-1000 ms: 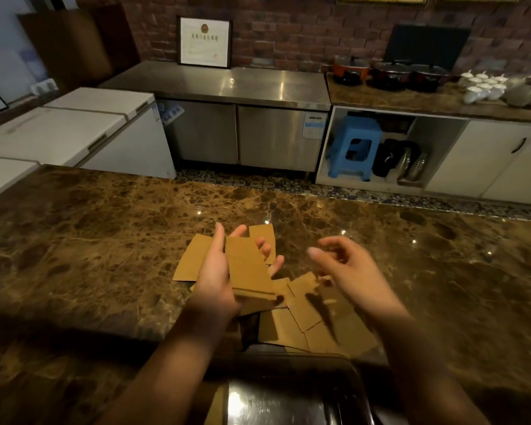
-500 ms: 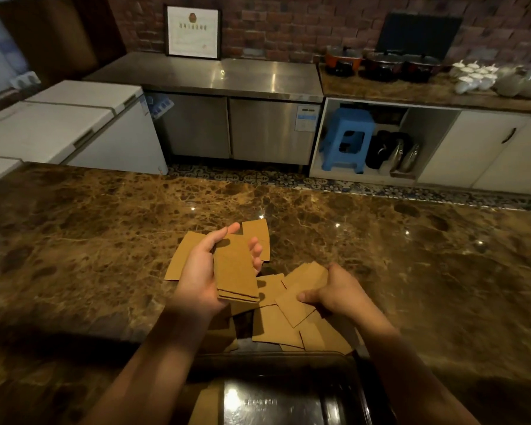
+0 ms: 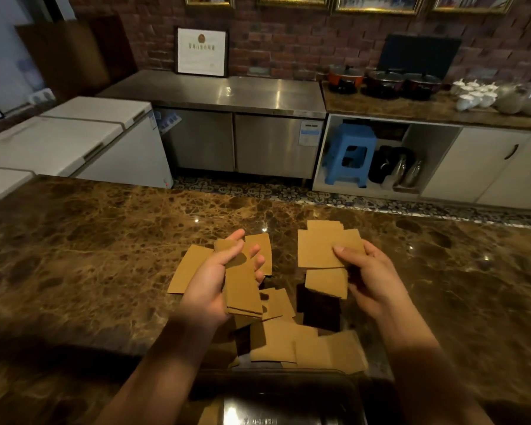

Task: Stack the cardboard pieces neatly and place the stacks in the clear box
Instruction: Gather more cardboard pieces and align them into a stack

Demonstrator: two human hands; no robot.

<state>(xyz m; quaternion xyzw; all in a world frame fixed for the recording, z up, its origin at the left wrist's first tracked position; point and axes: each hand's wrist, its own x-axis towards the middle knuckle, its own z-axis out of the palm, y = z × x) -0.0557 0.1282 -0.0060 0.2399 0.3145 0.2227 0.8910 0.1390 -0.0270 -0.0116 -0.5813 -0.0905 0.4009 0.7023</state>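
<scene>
Brown marble countertop carries loose cardboard pieces scattered just beyond the clear box at the near edge. Half a second ago the right hand was down on that pile; now it is raised above it, thumb and curled fingers pinching a few fanned pieces. As before, the left hand grips a squared stack, thumb over the top and fingers curled behind, above the counter.
</scene>
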